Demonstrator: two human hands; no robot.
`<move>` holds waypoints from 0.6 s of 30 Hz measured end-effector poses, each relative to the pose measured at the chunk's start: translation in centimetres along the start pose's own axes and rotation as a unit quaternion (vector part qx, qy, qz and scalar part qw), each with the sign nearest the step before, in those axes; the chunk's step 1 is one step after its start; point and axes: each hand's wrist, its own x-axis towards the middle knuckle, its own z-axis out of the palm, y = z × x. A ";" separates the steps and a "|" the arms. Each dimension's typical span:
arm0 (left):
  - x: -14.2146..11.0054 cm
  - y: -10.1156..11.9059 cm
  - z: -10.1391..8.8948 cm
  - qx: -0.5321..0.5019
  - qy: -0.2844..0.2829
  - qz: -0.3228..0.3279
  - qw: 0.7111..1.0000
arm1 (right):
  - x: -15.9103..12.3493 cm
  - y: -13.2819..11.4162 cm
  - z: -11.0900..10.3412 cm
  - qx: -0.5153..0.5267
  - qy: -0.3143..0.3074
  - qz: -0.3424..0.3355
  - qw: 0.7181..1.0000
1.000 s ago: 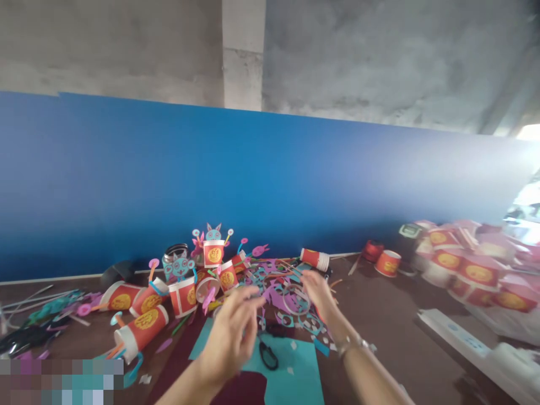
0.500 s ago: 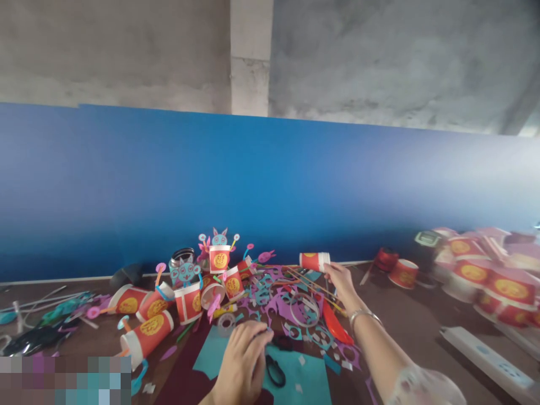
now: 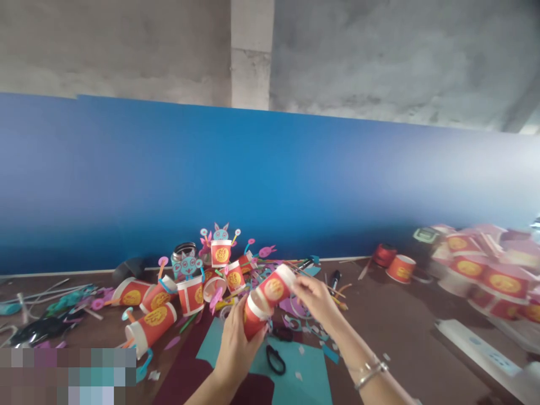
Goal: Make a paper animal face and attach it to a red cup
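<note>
In the head view, my left hand (image 3: 237, 336) is wrapped round a red paper cup (image 3: 253, 322) with a white rim and a yellow emblem. My right hand (image 3: 313, 295) grips another red paper cup (image 3: 275, 286) at its white-rimmed end, fingers on the far side partly hidden. The two cups meet at a tilt above the table; I cannot tell how far one sits inside the other. Below them, black-handled scissors (image 3: 275, 360) lie on a teal sheet (image 3: 306, 374).
Cups decorated with paper faces and straws (image 3: 189, 295) crowd the left and back. Purple and teal paper scraps (image 3: 295, 306) lie behind my hands. At right are a lone red cup (image 3: 401, 269), a pile of cups (image 3: 502, 281) and a white power strip (image 3: 476, 349).
My right hand has brought the red cups from the back of the table down and left to my left hand. My left hand, previously over the teal sheet, has risen and holds a cup.
</note>
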 end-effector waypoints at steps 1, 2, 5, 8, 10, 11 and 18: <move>0.2 0.2 -0.1 -0.023 0.004 -0.024 0.999 | 0.9 0.8 -0.7 0.053 0.053 0.036 0.997; 0.3 0.4 -0.2 -0.045 0.009 -0.045 0.998 | 1.8 1.7 -1.3 0.107 0.123 0.070 0.984; 0.2 0.8 -0.1 -0.106 0.036 -0.076 0.991 | 3.8 4.6 -2.4 0.143 0.186 0.095 0.967; -0.2 0.9 0.1 -0.152 0.077 -0.083 0.982 | 5.0 6.9 -2.6 0.182 0.228 0.102 0.951; -0.5 0.8 0.2 -0.168 0.080 -0.080 0.979 | 5.6 7.7 -2.5 0.204 0.227 0.097 0.947; -0.6 0.8 0.2 -0.172 0.074 -0.077 0.979 | 5.9 7.9 -2.5 0.211 0.221 0.091 0.948; -0.3 0.6 -0.1 -0.201 0.050 -0.107 0.973 | 6.5 8.3 -3.1 0.164 0.205 0.056 0.963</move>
